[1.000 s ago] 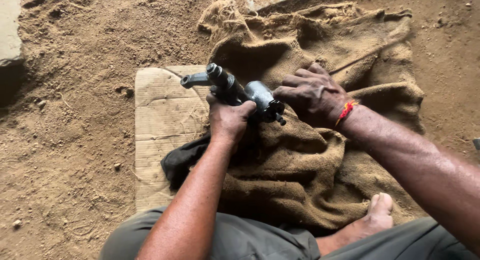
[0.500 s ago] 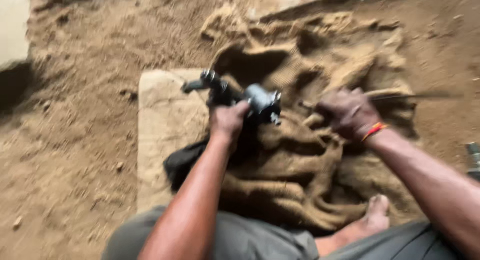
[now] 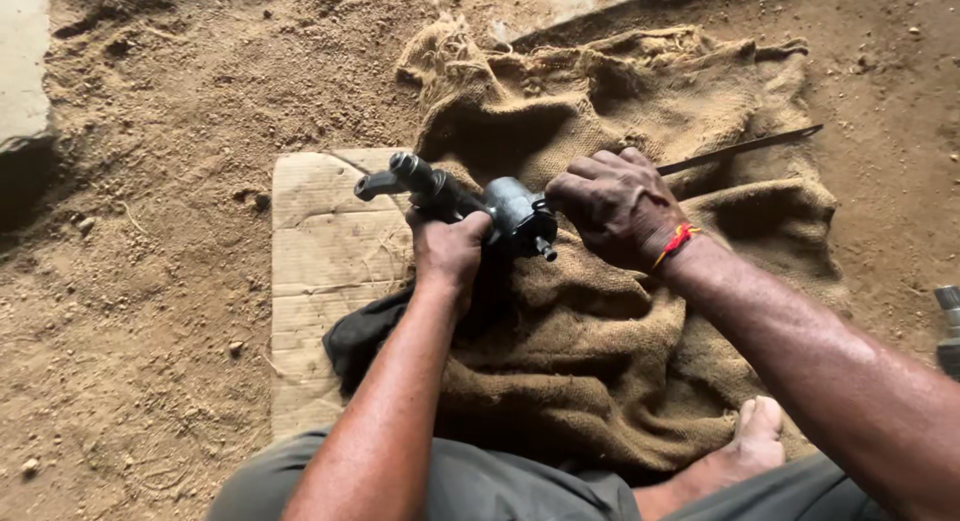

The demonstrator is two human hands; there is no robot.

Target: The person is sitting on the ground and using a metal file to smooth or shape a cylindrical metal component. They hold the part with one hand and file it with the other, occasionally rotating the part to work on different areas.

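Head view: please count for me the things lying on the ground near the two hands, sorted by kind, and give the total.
Metal parts: 1, the grey part in the left hand
Long thin rods: 1, the rod by the right hand
Burlap sacks: 1
Cardboard pieces: 1
Dark cloths: 1
Total: 5

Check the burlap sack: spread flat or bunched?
Bunched. The sack lies in deep folds and ridges on the dirt, its top edge crumpled; it partly covers the cardboard and a dark cloth.
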